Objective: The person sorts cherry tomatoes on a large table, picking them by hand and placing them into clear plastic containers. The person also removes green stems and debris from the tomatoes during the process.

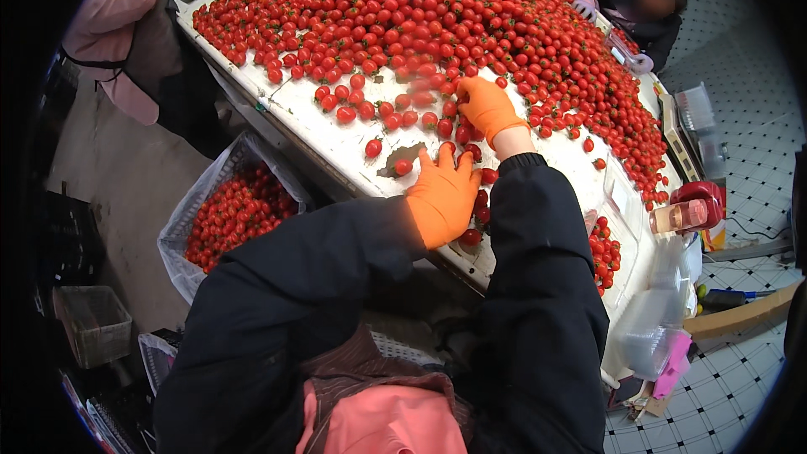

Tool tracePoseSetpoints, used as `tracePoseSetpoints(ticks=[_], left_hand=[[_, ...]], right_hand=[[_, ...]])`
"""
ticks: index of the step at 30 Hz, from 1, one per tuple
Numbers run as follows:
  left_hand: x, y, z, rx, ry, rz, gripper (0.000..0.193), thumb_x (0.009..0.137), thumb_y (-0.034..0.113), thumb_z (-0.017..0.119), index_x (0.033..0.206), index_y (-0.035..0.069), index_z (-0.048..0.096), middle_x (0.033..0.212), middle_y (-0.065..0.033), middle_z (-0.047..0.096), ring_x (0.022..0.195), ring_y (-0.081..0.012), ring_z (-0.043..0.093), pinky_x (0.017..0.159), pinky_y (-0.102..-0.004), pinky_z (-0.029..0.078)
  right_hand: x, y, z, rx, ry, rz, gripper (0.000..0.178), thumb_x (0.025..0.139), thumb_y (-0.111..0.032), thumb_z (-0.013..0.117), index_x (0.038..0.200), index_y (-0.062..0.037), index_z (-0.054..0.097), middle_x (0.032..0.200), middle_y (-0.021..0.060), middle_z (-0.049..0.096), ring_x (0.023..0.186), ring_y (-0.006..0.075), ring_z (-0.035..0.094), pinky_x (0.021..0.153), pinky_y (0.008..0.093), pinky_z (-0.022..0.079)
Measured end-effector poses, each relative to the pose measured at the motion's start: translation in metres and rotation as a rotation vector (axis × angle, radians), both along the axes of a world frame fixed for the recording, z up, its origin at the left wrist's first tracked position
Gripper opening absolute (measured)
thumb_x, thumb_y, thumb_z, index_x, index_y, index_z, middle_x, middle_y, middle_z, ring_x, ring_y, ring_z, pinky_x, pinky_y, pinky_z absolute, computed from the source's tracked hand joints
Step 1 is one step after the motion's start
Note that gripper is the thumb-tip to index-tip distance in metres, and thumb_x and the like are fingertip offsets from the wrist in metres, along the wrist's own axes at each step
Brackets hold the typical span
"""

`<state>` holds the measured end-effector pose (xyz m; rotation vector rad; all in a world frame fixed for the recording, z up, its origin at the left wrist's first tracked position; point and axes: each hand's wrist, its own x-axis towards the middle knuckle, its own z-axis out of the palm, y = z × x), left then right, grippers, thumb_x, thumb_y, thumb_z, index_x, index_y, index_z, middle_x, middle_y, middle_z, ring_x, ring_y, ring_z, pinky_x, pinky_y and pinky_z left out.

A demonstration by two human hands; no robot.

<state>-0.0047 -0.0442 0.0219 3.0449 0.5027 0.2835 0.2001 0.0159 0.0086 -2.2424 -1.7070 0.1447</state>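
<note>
My left hand [441,199], in an orange glove, rests at the near edge of the white table [328,147]. Its fingers are spread among loose cherry tomatoes [403,166], and several more lie beside and under it. Farther off, my right hand [489,108], also gloved in orange, reaches over the tabletop with its fingers curled in; whatever they hold is hidden. Just left of those fingers, some tomatoes are smeared by motion. A large heap of red cherry tomatoes [403,13] covers the far part of the table.
Left of the table stands a lined crate [172,244] filled with tomatoes. A clear box [622,202] with tomatoes near it and stacked clear containers [656,340] are at the right. One person [126,42] stands far left; another [643,8] works far right.
</note>
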Motion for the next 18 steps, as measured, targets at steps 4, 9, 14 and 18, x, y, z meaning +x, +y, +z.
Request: tracePoseSetpoints(ticks=[4, 9, 14, 18], left_hand=[[0.005, 0.028, 0.024, -0.078, 0.066, -0.085, 0.034, 0.077, 0.018, 0.056, 0.109, 0.006, 0.059, 0.11, -0.0109, 0.057, 0.109, -0.0304, 0.053, 0.088, -0.0439, 0.042], [0.003, 0.085, 0.016, -1.132, -0.486, 0.047, 0.046, 0.096, 0.047, 0.048, 0.107, 0.004, 0.058, 0.092, -0.0077, 0.063, 0.08, -0.0195, 0.063, 0.063, -0.0312, 0.05], [-0.022, 0.065, 0.042, -1.624, -0.426, -0.04, 0.041, 0.096, 0.043, 0.05, 0.107, 0.005, 0.06, 0.08, -0.0044, 0.061, 0.063, -0.0108, 0.058, 0.054, -0.0248, 0.046], [-0.081, 0.088, 0.039, -1.141, -0.762, 0.092, 0.024, 0.094, 0.02, 0.053, 0.111, 0.005, 0.061, 0.095, -0.0039, 0.062, 0.074, -0.0092, 0.055, 0.063, -0.0223, 0.044]], right_hand=[[0.001, -0.033, 0.007, 0.158, -0.028, -0.063, 0.013, 0.073, -0.007, 0.067, 0.086, -0.0052, 0.064, 0.085, 0.0126, 0.065, 0.082, 0.0299, 0.063, 0.072, 0.0375, 0.05], [-0.052, -0.082, 0.067, 0.567, 0.539, -0.047, 0.021, 0.078, -0.019, 0.076, 0.087, -0.0033, 0.066, 0.084, 0.0048, 0.068, 0.074, 0.0119, 0.063, 0.065, 0.0251, 0.05], [-0.104, -0.119, 0.073, 0.562, 0.16, 0.203, 0.041, 0.07, -0.01, 0.074, 0.108, -0.0059, 0.061, 0.104, 0.0122, 0.062, 0.098, 0.0311, 0.058, 0.086, 0.0383, 0.046], [-0.087, -0.182, 0.084, 0.555, 0.188, 0.046, 0.047, 0.075, -0.016, 0.076, 0.116, -0.0027, 0.058, 0.108, 0.0125, 0.06, 0.097, 0.0265, 0.059, 0.082, 0.0353, 0.048]])
